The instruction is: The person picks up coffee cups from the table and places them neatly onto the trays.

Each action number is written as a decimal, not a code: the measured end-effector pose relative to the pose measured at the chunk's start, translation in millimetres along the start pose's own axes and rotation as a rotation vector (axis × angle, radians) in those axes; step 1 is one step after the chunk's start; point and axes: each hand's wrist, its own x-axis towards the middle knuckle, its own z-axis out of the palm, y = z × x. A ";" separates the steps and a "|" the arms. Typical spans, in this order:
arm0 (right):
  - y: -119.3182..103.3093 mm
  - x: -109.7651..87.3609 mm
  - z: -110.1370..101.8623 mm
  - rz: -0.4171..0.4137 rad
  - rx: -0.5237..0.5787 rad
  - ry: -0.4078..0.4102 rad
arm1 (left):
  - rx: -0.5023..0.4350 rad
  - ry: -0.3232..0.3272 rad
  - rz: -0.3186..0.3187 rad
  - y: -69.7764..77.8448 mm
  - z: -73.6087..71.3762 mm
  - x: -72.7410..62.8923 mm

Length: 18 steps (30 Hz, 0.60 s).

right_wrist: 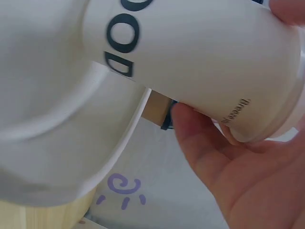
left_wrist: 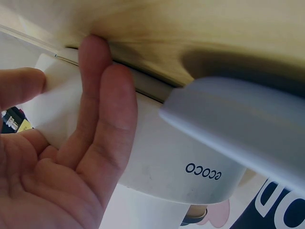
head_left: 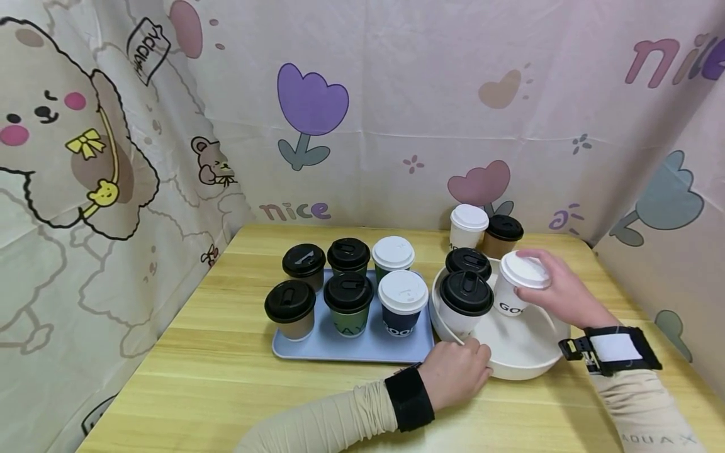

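Observation:
My right hand [head_left: 557,286] grips a white paper cup [right_wrist: 190,52] with a white lid [head_left: 525,269] near its top, thumb and fingers round the lid. The cup is over the white round basin [head_left: 527,374]; whether its base touches the floor there I cannot tell. Two black-lidded cups are at the basin's left side, the nearer one a white cup [head_left: 460,318]. Against the basin's outer wall [left_wrist: 157,157], at the front left, rests my left hand [head_left: 457,371]. Its fingers [left_wrist: 116,95] lie nearly straight along the wall in the left wrist view.
Left of the basin, a blue tray [head_left: 362,352] carries two rows of lidded cups, some with black lids and some with white. Behind the basin stand another white-lidded cup [head_left: 467,229] and a brown cup [head_left: 501,244] with a black lid. A printed curtain [head_left: 385,126] hangs behind the wooden table [head_left: 226,365].

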 end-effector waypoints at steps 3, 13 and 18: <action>0.0 -1.0 2.5 0.004 0.002 -0.029 | 0.008 -0.004 -0.001 0.2 0.3 -0.3; -3.3 -2.1 3.4 0.029 0.003 -0.056 | 0.027 -0.009 0.000 0.6 -0.8 0.1; -3.5 -1.5 1.9 0.010 -0.008 -0.074 | 0.027 -0.017 0.000 0.2 -0.9 0.0</action>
